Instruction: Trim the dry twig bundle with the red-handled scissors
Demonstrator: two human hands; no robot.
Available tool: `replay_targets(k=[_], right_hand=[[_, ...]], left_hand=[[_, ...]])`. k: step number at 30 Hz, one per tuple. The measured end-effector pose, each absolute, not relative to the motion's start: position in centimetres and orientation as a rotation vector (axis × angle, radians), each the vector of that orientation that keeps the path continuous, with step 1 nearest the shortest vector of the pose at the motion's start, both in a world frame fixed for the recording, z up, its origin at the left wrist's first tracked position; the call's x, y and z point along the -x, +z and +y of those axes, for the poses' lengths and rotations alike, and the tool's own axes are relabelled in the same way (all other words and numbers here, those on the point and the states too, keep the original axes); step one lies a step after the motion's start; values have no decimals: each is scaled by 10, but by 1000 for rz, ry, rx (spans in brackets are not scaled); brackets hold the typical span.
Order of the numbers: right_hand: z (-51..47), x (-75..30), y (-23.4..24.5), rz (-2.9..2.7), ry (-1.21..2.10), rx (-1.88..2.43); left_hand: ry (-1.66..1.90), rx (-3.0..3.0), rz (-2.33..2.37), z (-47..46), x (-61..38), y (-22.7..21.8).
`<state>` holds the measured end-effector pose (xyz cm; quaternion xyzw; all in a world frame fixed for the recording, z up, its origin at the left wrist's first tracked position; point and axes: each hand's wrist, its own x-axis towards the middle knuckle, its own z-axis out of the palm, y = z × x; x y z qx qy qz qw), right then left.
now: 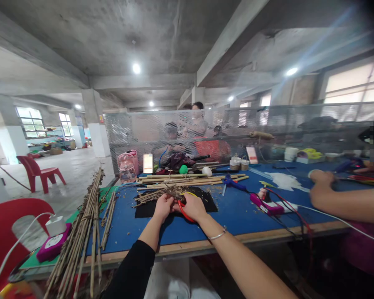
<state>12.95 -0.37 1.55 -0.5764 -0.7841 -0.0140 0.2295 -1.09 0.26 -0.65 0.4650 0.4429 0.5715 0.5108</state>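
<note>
My right hand [193, 206], with a bracelet at its wrist, is closed around cutters [185, 214] with red and yellow handles; their blades are hard to make out. Close beside it, my left hand [163, 207] pinches a thin brown twig [174, 194] near the cutters. Both hands are over a black mat [143, 211] on the blue tabletop [124, 234]. Short cut twigs [148, 197] and small bits lie on the mat. Just behind it, long pale sticks [187, 182] lie across the table.
A bundle of long dry stalks [84, 226] overhangs the table's left edge beside a purple power strip [54, 242]. To the right are a blue glue gun [233, 182], another purple power strip [266, 204] with cables, and a co-worker's arm [345, 203]. A mesh partition [143, 128] stands behind.
</note>
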Motion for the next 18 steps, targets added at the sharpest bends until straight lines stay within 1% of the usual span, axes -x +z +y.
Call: replay_targets(k=[11,18], right_hand=[[-1,-129,14,-2187,-118,1546],[-3,-131,16,-2184,-1,1593]], left_hand=[[1398,-1115,1063,5,12,-9],[1409,-1118,1078,3,11,-7]])
